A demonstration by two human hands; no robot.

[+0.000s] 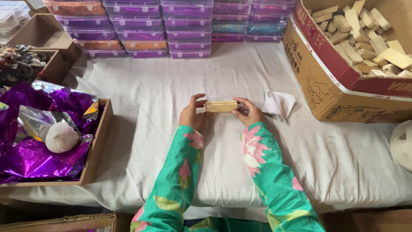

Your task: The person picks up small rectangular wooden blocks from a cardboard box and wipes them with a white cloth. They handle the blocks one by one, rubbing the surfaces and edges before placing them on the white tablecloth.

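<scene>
A small pale wooden block (220, 106) is held level over the white cloth (171, 86), gripped at both ends. My left hand (192, 113) clasps its left end, fingers curled over the top. On the other end sits my right hand (248, 111), thumb underneath. Both arms wear green sleeves with pink flowers.
A crumpled white rag (279, 104) lies just right of my hands. At the right stands a cardboard box (326, 81) full of wooden blocks (365, 34). Stacked purple and orange lidded boxes (171, 30) line the back. At the left, a wooden tray (101, 141) holds purple foil and a white lump (61, 137).
</scene>
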